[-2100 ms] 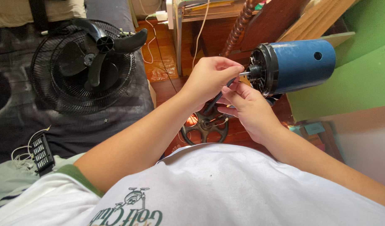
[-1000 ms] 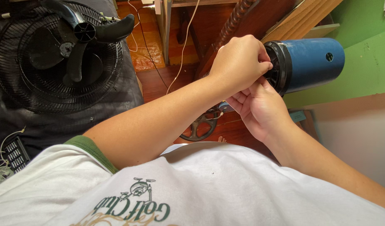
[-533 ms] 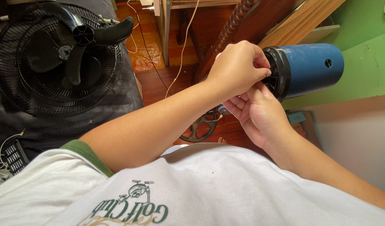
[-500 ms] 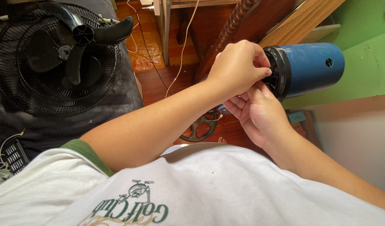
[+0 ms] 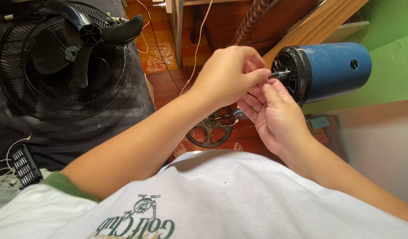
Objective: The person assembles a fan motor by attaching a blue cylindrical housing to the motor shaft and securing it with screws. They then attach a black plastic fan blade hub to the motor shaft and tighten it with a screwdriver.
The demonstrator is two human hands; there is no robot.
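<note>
A blue cylindrical fan motor with a black front face lies on its side at upper right, its metal shaft pointing left. My left hand has its fingertips pinched at the tip of that shaft. Just below, my right hand is cupped with the fingers up against the shaft and the motor's black face. Whether a small part sits between the fingers is hidden.
A black fan grille with a black blade on it lies on dark cloth at upper left. A dark spoked wheel rests on the wooden floor below my hands. Cables trail across the floor; a small black grid-like part lies lower left.
My left hand has drawn back to the left from the motor's face, so the metal shaft shows again. The right hand stays under the shaft.
</note>
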